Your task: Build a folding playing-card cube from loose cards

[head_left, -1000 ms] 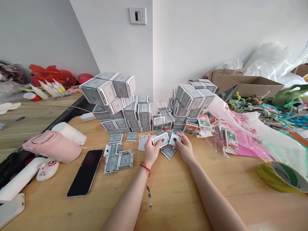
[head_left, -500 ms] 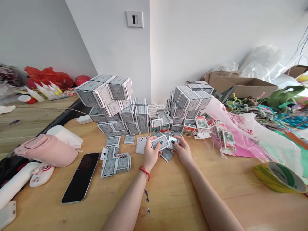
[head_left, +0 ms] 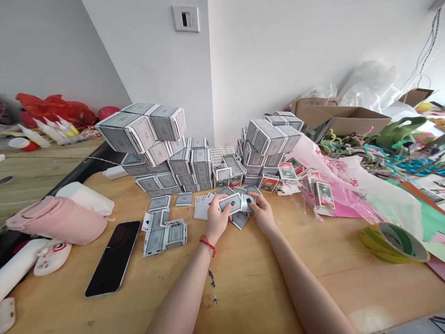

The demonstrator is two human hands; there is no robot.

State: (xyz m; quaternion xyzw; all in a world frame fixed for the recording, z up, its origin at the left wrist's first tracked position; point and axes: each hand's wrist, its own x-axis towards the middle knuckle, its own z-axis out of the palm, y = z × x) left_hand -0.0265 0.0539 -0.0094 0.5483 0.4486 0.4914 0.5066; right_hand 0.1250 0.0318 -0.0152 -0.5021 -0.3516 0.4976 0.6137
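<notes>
My left hand [head_left: 218, 219] grips a packet of grey-backed playing cards [head_left: 230, 202] above the wooden table. My right hand [head_left: 262, 213] holds a second small packet of cards [head_left: 247, 203] close beside it. Loose grey-backed cards [head_left: 239, 220] lie under and between my hands. Just left of my left hand, face-up cards [head_left: 203, 206] lie on the table. Further left are folded groups of cards [head_left: 165, 234] and a face-up two of spades [head_left: 147, 222]. Behind my hands rise stacks of card packets [head_left: 191, 162], partly hidden by one another.
A black phone [head_left: 113, 258] and a pink flask [head_left: 57, 220] lie at left. Green-labelled card packs [head_left: 288, 171] sit on a pink plastic bag [head_left: 333, 185] at right. Beyond are a cardboard box [head_left: 342, 119], tangled pipe cleaners [head_left: 365, 153], and a tape roll [head_left: 393, 243].
The whole scene has slid left in view as my head turned right. Both hands stay together over the cards, each still holding its packet.
</notes>
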